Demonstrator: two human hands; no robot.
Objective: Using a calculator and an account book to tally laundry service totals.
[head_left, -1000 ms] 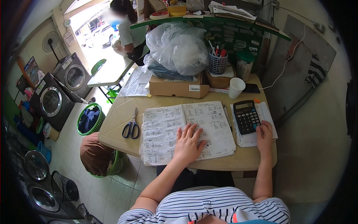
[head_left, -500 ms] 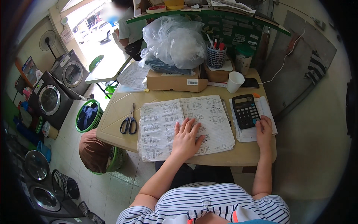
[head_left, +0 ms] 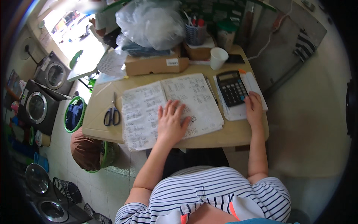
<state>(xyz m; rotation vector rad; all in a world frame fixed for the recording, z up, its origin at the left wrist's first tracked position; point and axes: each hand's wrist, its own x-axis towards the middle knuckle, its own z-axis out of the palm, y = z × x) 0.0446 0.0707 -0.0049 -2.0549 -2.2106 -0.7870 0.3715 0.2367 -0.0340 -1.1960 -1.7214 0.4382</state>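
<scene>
On the near part of the beige table (head_left: 95, 123), a handwritten notebook (head_left: 203, 98) lies open, the left hand (head_left: 171, 125) flat on it, fingers spread. Well apart, the right hand (head_left: 253, 106) curls at the near right corner of a black desktop calculator (head_left: 231, 89) on papers (head_left: 235, 114) right of the notebook; whether it grips, I cannot tell. Scissors (head_left: 112, 115) lie left.

Tiled floor (head_left: 117, 194), beige table (head_left: 97, 106), daylit doorway (head_left: 71, 41) (glaring).

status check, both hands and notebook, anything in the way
Left hand spread on open notebook. Right hand at lower right of calculator. Left hand covers some writing.
</scene>
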